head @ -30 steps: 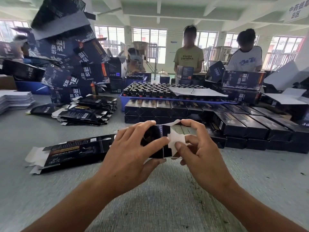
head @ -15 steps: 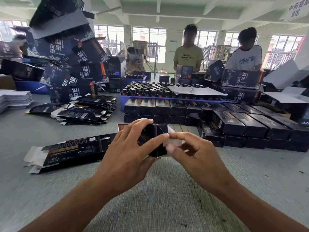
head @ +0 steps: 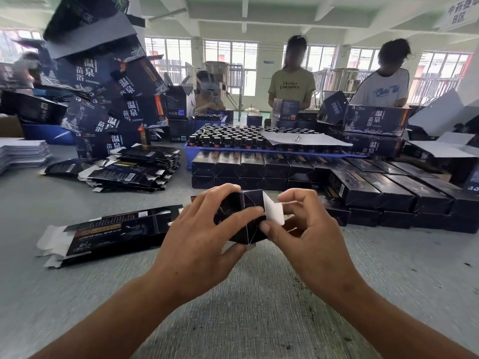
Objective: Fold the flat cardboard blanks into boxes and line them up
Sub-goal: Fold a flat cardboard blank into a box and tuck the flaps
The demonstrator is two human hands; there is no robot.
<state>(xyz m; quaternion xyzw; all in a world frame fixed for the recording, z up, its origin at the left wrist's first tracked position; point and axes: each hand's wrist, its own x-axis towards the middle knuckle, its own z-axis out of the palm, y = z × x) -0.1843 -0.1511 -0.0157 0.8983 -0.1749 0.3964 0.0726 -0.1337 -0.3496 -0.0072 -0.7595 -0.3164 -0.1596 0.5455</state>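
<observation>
The left hand (head: 204,229) is wrapped round a small dark box (head: 246,216), held up just over the grey table (head: 233,320). The right hand (head: 308,226) pinches the box's white end flap (head: 273,212) between thumb and fingers. The flap sticks out, so this end is not closed yet.

A lot looks done already — a long row of finished boxes (head: 324,172) sits behind the held box, two layers high, running off to the right. There is more to do, I think. One flat blank (head: 111,231) lies just left of the held box, and a pile of blanks (head: 134,167) waits farther back on the left.

The row is close behind the held box, so pushing forward could bump it. In front of the held box, toward the person, the table has open room — a good place to turn the box.
</observation>
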